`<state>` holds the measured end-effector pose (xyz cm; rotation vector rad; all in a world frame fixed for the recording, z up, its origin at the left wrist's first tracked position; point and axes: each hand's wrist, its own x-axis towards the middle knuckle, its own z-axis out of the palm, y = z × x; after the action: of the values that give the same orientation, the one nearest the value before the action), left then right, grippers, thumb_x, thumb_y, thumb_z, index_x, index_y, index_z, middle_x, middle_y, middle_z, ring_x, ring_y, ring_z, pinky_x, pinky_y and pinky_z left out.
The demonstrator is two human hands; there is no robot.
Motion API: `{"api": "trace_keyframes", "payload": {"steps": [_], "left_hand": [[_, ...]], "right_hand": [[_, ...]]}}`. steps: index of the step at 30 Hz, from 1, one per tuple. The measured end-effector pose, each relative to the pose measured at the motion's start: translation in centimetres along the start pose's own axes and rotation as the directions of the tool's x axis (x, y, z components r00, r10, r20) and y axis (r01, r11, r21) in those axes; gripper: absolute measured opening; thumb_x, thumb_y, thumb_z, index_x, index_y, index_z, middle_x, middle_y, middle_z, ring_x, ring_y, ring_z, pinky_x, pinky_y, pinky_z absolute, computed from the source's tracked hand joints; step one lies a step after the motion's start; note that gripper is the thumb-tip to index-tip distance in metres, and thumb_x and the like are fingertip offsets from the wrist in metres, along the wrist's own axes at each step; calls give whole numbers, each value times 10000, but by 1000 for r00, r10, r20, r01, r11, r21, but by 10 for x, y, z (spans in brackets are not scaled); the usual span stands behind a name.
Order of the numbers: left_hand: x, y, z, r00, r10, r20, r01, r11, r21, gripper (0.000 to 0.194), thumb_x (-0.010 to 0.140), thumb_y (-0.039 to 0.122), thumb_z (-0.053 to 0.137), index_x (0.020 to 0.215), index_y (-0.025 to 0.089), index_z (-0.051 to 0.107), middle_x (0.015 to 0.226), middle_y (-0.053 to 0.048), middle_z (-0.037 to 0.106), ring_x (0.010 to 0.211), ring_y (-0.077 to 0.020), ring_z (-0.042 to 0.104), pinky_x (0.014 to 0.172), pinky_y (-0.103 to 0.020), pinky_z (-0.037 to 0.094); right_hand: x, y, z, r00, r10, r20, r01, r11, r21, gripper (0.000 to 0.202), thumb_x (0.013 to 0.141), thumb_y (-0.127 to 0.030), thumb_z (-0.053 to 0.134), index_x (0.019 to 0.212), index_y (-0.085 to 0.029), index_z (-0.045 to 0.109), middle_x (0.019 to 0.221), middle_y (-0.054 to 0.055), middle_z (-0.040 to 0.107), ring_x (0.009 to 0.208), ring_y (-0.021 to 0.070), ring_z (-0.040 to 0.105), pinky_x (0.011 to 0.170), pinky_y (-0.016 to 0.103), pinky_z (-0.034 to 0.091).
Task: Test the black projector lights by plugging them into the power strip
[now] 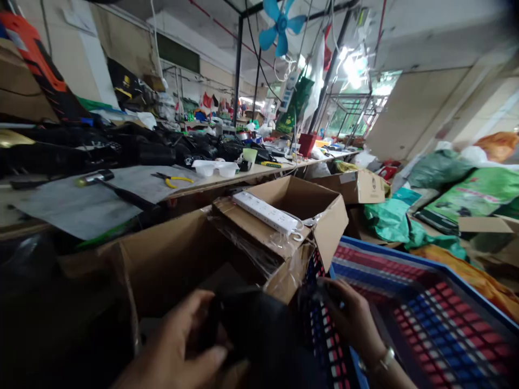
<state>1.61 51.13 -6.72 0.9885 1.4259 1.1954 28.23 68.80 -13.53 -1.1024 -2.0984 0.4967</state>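
Note:
At the bottom centre my left hand has its thumb and fingers curled round the edge of a black item, dark and blurred. To the right, my right hand, with a bracelet at the wrist, is closed on a dark piece at the near rim of the blue basket; whether that piece belongs to the black item I cannot tell. Behind my hands stands an open cardboard box. A white power strip lies on the flap of a second open box.
A workbench runs across behind the boxes, with black items, a hammer, yellow-handled pliers and white trays. Green bags are piled at the right. A blue fan hangs above.

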Motion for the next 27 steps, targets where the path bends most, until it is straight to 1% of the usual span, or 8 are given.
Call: {"api": "trace_keyframes", "payload": {"steps": [2, 4, 8, 11, 14, 19, 24, 27], "left_hand": [[14, 8, -16, 990, -29, -139, 16, 996, -92, 415, 640, 274, 634, 1007, 195, 457, 834, -24, 640, 816, -198, 622, 757, -313, 455], [31, 10, -26, 972, -108, -209, 66, 978, -197, 432, 636, 250, 658, 1001, 190, 436, 816, -24, 627, 785, -196, 627, 686, -300, 467], [69, 7, -30, 965, -174, -197, 82, 911, -403, 425, 617, 150, 668, 967, 175, 428, 763, -12, 615, 738, -180, 634, 656, -304, 497], [92, 2, -28, 960, -196, -198, 81, 877, -473, 386, 602, 99, 654, 921, 162, 447, 725, -20, 630, 689, -178, 640, 622, -311, 511], [107, -4, -29, 962, -212, -171, 91, 843, -530, 341, 597, 66, 632, 879, 153, 460, 710, -33, 644, 675, -184, 649, 612, -318, 519], [116, -14, -31, 961, -247, -123, 125, 787, -605, 285, 627, 16, 586, 843, 149, 455, 680, -37, 646, 661, -184, 653, 605, -324, 526], [128, -15, -31, 969, -225, -101, 107, 753, -649, 185, 653, -16, 522, 786, 112, 514, 661, -55, 638, 627, -168, 638, 597, -311, 528], [135, -12, -34, 975, -200, -92, 86, 732, -676, 183, 637, -36, 498, 755, 98, 539, 657, -59, 633, 623, -169, 635, 622, -318, 529]], "right_hand": [[45, -6, -3, 996, 13, -83, -12, 1000, 16, 269, 788, -381, 535, 920, -165, 627, 838, 77, 661, 755, 222, 610, 675, 315, 479], [92, -11, 1, 993, 33, -112, -29, 999, 39, 299, 748, -432, 560, 847, -158, 628, 770, 66, 669, 714, 219, 603, 626, 300, 470], [175, -7, 28, 994, 57, -94, -53, 997, 50, 326, 665, -456, 571, 741, -141, 609, 645, 49, 637, 601, 181, 571, 523, 257, 436], [212, 1, 47, 994, 81, -73, -79, 996, 29, 308, 631, -438, 570, 693, -136, 594, 582, 42, 611, 530, 162, 547, 480, 246, 410], [228, 2, 54, 995, 85, -59, -87, 996, -24, 258, 591, -407, 598, 630, -151, 587, 543, 30, 586, 512, 158, 526, 471, 244, 375], [232, -1, 59, 996, 80, -50, -86, 990, -111, 188, 537, -332, 652, 517, -166, 566, 478, 2, 528, 497, 143, 479, 481, 242, 326], [228, 10, 72, 985, 130, -110, -143, 983, -120, 215, 581, -326, 651, 638, -120, 623, 563, 22, 547, 542, 136, 467, 496, 239, 326], [226, 14, 75, 979, 182, -93, -190, 979, -78, 276, 598, -332, 669, 709, -81, 646, 570, 19, 544, 502, 105, 430, 461, 224, 322]]}}
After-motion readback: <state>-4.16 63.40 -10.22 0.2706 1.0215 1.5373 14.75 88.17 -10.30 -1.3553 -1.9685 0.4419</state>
